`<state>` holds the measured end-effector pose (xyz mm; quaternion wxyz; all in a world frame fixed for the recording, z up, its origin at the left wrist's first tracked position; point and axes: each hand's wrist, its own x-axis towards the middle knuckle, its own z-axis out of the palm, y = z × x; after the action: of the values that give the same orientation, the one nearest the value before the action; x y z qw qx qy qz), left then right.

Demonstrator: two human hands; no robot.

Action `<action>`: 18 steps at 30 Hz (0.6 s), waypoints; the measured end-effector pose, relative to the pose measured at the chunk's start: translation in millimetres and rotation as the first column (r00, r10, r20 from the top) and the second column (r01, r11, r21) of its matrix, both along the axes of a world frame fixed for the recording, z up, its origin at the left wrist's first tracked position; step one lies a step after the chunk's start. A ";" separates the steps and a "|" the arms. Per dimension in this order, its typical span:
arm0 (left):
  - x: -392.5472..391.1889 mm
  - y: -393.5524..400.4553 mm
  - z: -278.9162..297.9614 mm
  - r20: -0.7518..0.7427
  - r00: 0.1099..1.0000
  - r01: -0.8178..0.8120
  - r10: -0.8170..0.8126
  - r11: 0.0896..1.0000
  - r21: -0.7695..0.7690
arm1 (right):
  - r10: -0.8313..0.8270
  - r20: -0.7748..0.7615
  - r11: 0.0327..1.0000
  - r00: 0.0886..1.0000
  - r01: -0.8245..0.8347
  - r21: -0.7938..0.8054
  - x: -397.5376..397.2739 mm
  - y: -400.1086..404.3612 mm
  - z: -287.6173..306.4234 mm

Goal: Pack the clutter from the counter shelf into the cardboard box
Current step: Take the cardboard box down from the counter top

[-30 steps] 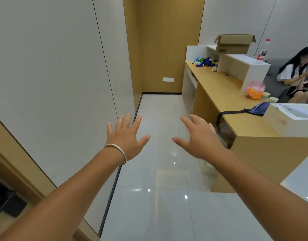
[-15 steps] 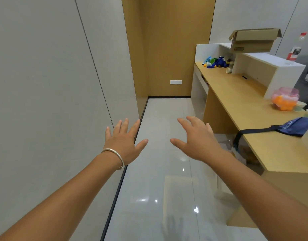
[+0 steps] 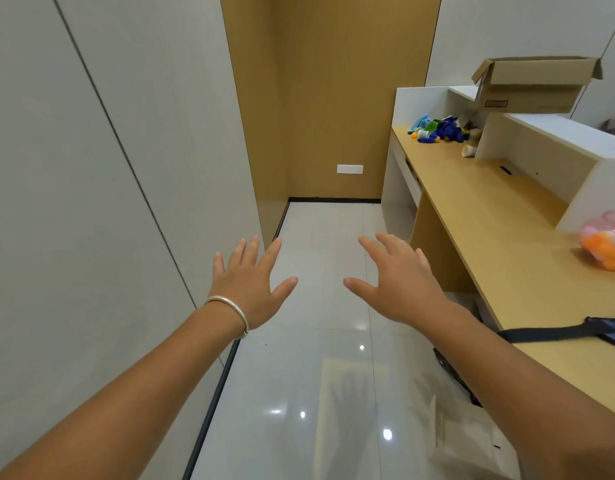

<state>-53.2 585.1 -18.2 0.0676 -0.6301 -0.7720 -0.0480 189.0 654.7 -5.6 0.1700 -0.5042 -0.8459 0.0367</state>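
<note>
My left hand (image 3: pixel 248 292) and right hand (image 3: pixel 399 282) are both raised over the floor (image 3: pixel 320 341), each grip spread apart and holding nothing. Beside my right arm a dark strap (image 3: pixel 548 333) hangs over the near counter (image 3: pixel 489 237) edge; further along sits a pink and orange bag (image 3: pixel 606 244). At the far end lies the clutter (image 3: pixel 437 130), a pile of blue and green items, well apart from both hands. The cardboard box (image 3: pixel 531 85) stands open on the white ledge (image 3: pixel 555 133) above it. Judgement: approach is the current step; I should close in fully before reaching, and bring the box down beside the pile.
</note>
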 end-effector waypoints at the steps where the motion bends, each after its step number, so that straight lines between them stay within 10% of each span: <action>1: -7.2 22.5 -2.3 0.000 1.000 0.003 -0.003 1.000 0.003 | -0.005 0.002 1.000 1.000 0.005 -0.003 -5.9 20.6 -2.5; 18: -142.3 389.5 -13.2 0.047 0.993 0.105 -0.105 0.995 0.005 | -0.131 0.016 0.990 0.991 0.131 -0.055 -132.8 353.4 -9.6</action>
<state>-195.5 974.7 -31.4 0.0476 -0.6683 -0.7393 -0.0674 56.1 1008.1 -15.3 0.1526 -0.5635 -0.8106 0.0461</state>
